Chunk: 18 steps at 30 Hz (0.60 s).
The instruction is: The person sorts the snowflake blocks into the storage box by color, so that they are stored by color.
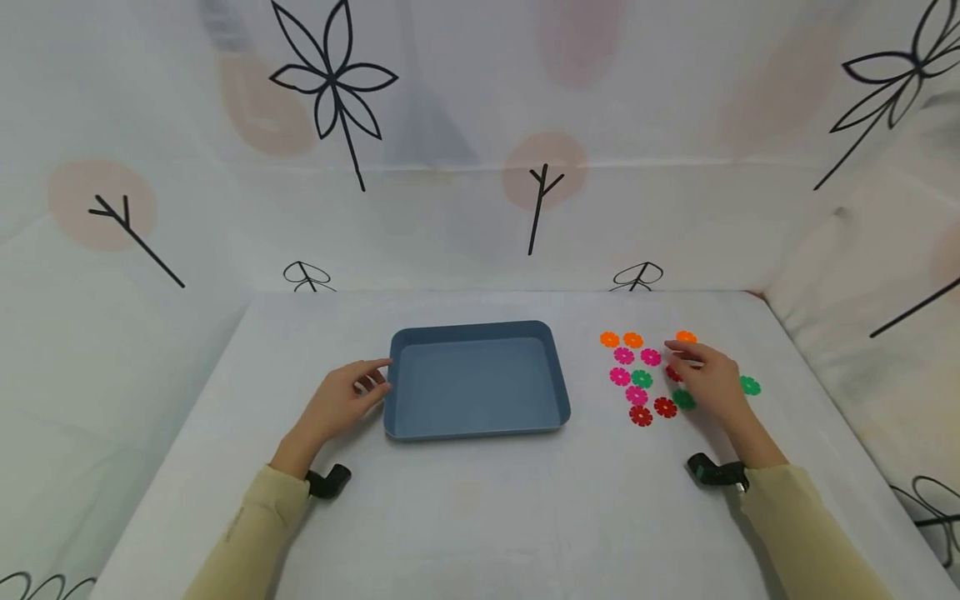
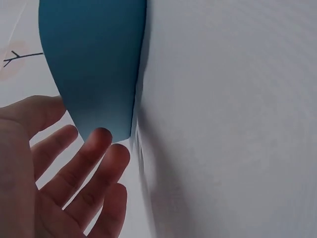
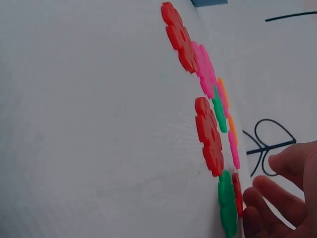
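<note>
A shallow blue-grey rectangular tray (image 1: 480, 383) lies on the table with bare inside. At its left rim is my left hand (image 1: 341, 404), fingers loosely bent and fingertips right at the tray's edge; the left wrist view shows the tray wall (image 2: 94, 74) beside the thumb. My right hand (image 1: 711, 385) hovers low over flower-shaped plastic discs, its fingers relaxed with nothing visible between them. Under or beside its fingers are a red disc (image 1: 673, 374), partly covered, a green disc (image 1: 683, 399) and an orange disc (image 1: 686, 337). Another red disc (image 3: 209, 136) shows large in the right wrist view.
Several more discs are spread right of the tray, among them an orange one (image 1: 610, 339), a pink one (image 1: 619, 377) and a dark red one (image 1: 641, 416). A lone green disc (image 1: 750, 385) lies right of my right hand. White patterned cloth walls (image 1: 450, 225) stand behind the table.
</note>
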### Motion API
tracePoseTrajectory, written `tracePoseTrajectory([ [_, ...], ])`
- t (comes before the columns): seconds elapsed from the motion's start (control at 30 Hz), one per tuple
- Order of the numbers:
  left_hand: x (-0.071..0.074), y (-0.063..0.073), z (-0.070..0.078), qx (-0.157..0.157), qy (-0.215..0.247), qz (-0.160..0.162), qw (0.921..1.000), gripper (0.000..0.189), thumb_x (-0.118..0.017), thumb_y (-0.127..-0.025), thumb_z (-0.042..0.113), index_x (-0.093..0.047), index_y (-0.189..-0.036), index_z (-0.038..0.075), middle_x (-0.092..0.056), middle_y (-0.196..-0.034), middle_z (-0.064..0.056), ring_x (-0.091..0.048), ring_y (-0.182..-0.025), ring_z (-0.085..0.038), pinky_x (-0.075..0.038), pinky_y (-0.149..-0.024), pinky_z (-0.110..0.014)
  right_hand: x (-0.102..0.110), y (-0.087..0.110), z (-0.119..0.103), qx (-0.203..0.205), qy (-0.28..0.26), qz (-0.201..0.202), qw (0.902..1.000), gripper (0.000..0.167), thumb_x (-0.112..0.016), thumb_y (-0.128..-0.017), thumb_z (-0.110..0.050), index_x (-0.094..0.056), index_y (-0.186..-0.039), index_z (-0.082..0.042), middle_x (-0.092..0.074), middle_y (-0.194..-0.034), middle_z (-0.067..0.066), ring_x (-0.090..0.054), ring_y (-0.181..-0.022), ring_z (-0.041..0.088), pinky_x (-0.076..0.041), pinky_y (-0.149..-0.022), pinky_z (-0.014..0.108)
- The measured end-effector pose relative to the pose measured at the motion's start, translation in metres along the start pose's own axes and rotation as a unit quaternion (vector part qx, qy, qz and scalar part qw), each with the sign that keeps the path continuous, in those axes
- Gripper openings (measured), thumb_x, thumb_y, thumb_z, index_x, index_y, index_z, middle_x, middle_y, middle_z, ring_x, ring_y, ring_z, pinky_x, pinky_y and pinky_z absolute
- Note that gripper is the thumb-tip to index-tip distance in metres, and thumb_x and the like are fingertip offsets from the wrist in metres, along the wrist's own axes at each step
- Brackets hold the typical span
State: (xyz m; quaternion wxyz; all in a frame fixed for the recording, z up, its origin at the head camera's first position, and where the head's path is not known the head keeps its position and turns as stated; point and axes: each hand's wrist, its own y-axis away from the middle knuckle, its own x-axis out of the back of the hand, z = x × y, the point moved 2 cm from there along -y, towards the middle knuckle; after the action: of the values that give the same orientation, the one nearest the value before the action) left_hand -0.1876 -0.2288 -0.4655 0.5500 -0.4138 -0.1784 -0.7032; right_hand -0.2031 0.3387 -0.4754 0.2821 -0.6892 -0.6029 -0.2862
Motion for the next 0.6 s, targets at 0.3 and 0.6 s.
tracePoseTrajectory([
  [0.3,-0.006,-0.005,-0.005,0.06,0.153,-0.026,0.9861,0.043,-0.067,-0.097,0.018,-0.059,-0.137,0.006,-0.065,-0.103,-0.009,-0.063,-0.08,-0.023,-0.052,-0.062,-0.031,0.011,-0.001,0.012,-0.031,0.004,-0.026,0.9992,0.036,-0.05,-0.104,-0.024,-0.06,-0.131,-0.002,-0.054,-0.131,0.027,-0.047,-0.118,0.046,-0.048,-0.09,0.052],
  [0.6,-0.013,-0.006,-0.017,0.062,0.259,-0.034,0.9632,0.04,-0.062,-0.099,0.008,-0.056,-0.137,-0.003,-0.062,-0.098,-0.013,-0.057,-0.071,-0.019,-0.047,-0.059,-0.029,0.019,0.001,0.025,-0.015,-0.001,-0.074,0.9971,0.038,-0.06,-0.101,-0.027,-0.06,-0.13,-0.002,-0.056,-0.126,0.024,-0.048,-0.115,0.042,-0.046,-0.091,0.05],
])
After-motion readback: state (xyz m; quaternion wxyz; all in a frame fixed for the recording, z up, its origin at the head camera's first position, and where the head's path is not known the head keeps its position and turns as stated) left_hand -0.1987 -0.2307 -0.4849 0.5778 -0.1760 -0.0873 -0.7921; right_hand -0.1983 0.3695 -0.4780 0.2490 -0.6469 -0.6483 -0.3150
